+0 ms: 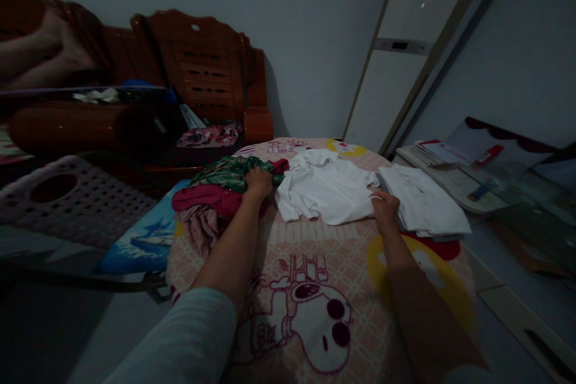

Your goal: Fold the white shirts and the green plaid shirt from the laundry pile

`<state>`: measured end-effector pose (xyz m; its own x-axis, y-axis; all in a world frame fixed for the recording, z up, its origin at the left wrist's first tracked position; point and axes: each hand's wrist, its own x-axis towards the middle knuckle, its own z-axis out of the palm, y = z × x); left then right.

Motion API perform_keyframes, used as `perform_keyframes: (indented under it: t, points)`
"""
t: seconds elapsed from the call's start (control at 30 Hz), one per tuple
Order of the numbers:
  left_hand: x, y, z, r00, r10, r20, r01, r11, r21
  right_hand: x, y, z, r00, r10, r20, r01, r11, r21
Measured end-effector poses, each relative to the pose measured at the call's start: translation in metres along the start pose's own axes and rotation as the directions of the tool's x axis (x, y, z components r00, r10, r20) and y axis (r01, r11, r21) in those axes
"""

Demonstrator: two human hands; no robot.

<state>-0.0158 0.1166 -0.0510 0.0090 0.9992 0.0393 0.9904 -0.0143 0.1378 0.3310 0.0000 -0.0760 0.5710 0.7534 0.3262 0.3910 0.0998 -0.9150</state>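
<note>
A white shirt (330, 189) lies loosely spread on the round table's patterned pink cover (315, 252). My right hand (386, 207) is closed on the shirt's right edge. My left hand (260, 182) is closed on the green patterned cloth (225, 172), left of the shirt. Below that cloth are a magenta garment (207, 199) and a dull pink patterned cloth (202, 227), bunched at the table's left side. A stack of folded white clothes (420, 201) rests at the right, just beyond my right hand.
Behind the table stands a carved wooden sofa (202, 66) with a person's bare feet (58, 42) at its left. A woven chair (76, 198) and a blue cushion (144, 237) are at the left. Papers (443, 153) lie on a glass-topped cabinet at the right.
</note>
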Motion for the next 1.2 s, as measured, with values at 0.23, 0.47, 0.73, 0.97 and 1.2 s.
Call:
perform_keyframes:
  t: [0.23,0.47,0.73,0.97,1.2]
  points:
    - [-0.008,0.0,0.003,0.945,-0.162,-0.284,0.155,0.987,-0.046,0.002,0.001,0.0,1.0,0.031,-0.006,-0.031,0.999,-0.014]
    - [-0.003,-0.006,0.008,0.994,0.02,-0.107,-0.017,1.0,0.023,-0.001,-0.007,-0.001,1.0,0.022,-0.007,-0.022,1.0,-0.012]
    - [-0.009,0.006,-0.031,0.944,0.225,-0.241,-0.299,0.892,-0.338,0.001,0.001,-0.002,0.998,0.007,-0.063,-0.008,1.0,-0.018]
    - [-0.04,0.055,-0.046,0.918,0.396,0.021,-0.374,0.883,-0.282,0.01,0.003,-0.004,0.99,0.05,-0.13,-0.047,0.999,0.022]
    - [-0.061,0.043,-0.007,0.987,0.153,-0.057,-0.154,0.988,-0.012,0.017,-0.005,-0.013,0.991,-0.004,-0.133,0.013,0.997,0.072]
